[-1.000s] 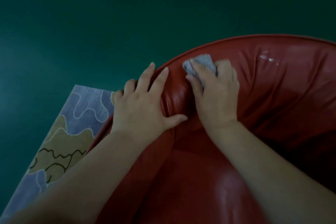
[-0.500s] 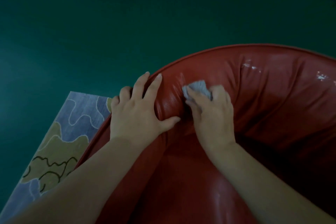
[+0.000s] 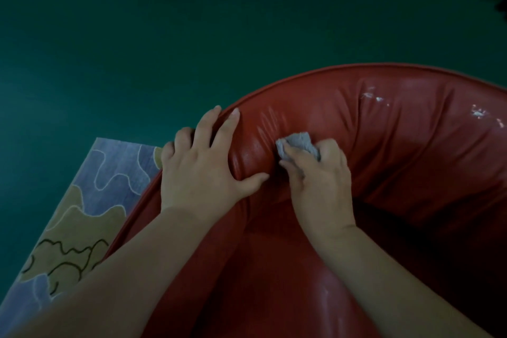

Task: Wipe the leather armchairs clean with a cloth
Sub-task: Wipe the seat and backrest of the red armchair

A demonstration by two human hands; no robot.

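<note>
While the left hand (image 3: 203,173) rests with spread fingers over the rim of the red leather armchair (image 3: 411,162), the right hand (image 3: 321,175) grips the bunched grey cloth (image 3: 297,143) and presses it against the padded backrest just right of the left thumb. White marks (image 3: 478,112) lie farther right along the backrest's curve, so the right hand is judged nearer to them.
</note>
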